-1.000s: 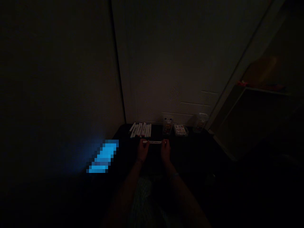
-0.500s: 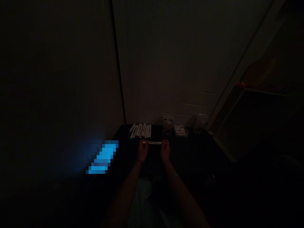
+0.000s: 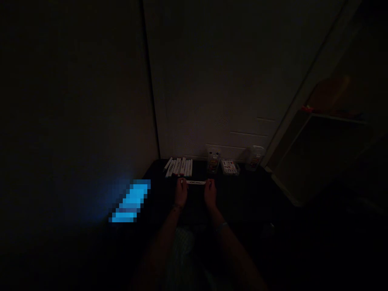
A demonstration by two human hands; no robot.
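Observation:
A white marker pen (image 3: 195, 183) with dark print on its barrel lies level between my two hands. My left hand (image 3: 181, 193) is closed on its left end, and my right hand (image 3: 210, 193) grips the right end. Just beyond my left hand, a row of several white markers (image 3: 178, 167) rests side by side on the dark table (image 3: 242, 198). Past my right hand stands a clear plastic case (image 3: 214, 162) with a printed label. The scene is very dark, so finger details are hard to make out.
A clear case packed with white markers (image 3: 229, 167) lies right of the standing case. Farther right stands another clear container (image 3: 255, 157) against the wall (image 3: 188, 101). A blurred glowing blue screen (image 3: 131, 202) is at the left. A shelf unit (image 3: 327, 153) stands on the right.
Both hands keep hold of the marker in nearly the same place. The view has shifted very slightly; the things on the table have not moved.

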